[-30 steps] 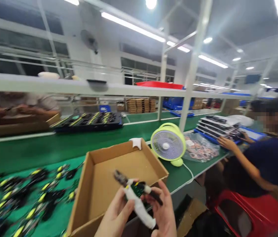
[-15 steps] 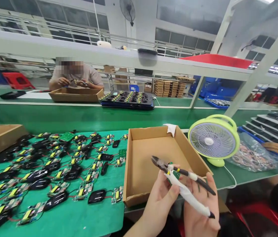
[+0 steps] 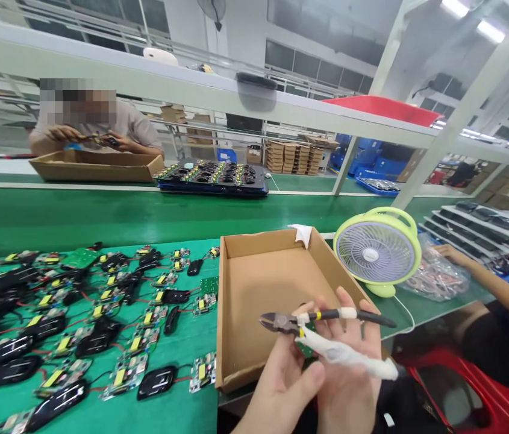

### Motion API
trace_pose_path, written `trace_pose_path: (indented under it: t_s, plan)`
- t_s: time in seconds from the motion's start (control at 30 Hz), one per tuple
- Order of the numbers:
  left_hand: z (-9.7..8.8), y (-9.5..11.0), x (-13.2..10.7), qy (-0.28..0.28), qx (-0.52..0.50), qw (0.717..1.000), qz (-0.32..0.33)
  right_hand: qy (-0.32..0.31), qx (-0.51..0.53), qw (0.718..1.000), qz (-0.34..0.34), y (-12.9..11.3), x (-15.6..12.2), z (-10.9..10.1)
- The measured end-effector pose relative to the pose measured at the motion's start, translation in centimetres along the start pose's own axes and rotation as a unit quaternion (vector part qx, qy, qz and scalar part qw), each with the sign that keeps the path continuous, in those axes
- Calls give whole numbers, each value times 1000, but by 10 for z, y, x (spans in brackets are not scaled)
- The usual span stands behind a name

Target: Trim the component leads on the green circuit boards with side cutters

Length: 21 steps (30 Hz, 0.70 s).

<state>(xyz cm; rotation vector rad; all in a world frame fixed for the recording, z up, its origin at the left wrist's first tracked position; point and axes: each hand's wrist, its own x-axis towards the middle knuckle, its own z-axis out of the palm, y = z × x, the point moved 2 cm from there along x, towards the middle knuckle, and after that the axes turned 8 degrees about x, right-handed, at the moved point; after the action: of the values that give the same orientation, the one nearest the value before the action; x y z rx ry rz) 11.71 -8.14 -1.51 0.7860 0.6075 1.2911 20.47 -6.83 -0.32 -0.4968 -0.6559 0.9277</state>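
Note:
Diagonal cutting pliers (image 3: pixel 281 322) with white-wrapped handles lie across my right hand (image 3: pixel 351 386), jaws pointing left and handles spread. My right palm faces up, its fingers partly curled around the handles. My left hand (image 3: pixel 276 377) meets it from the left, thumb on top, under the plier jaws. Between both hands a piece of green circuit board (image 3: pixel 307 348) shows, mostly hidden by the pliers and fingers. My left fingers close on this board. Both hands are over the near edge of an open cardboard box (image 3: pixel 258 283).
On the green mat (image 3: pixel 182 416) at left lie many circuit boards (image 3: pixel 121 374) wired to black casings (image 3: pixel 157 381). A lime-green fan (image 3: pixel 376 250) stands right of the box, beside a plastic bag of parts (image 3: pixel 439 277). Another person's arm (image 3: pixel 489 277) reaches in at right. A co-worker (image 3: pixel 132 129) sits opposite.
My view has turned to the right, so the mat and co-worker sit further left. The pliers have tilted from a steep slant to nearly level. Another person's arm at right shows more.

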Motion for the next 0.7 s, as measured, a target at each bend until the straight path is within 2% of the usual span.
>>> trace_pose_path:
  t_s: [0.17,0.3,0.47,0.7]
  plan:
    - [-15,25,-4,103,27,994,-28,76,40,993,-77,-30,18,11]
    - [-28,40,3,151,6,988,-4,104,63,990,-68,-41,27,16]
    - [-31,43,19,160,-15,987,18,123,85,988,-40,-40,30,17]
    - [-29,42,24,178,-33,983,-37,132,124,980,-84,-34,36,8]
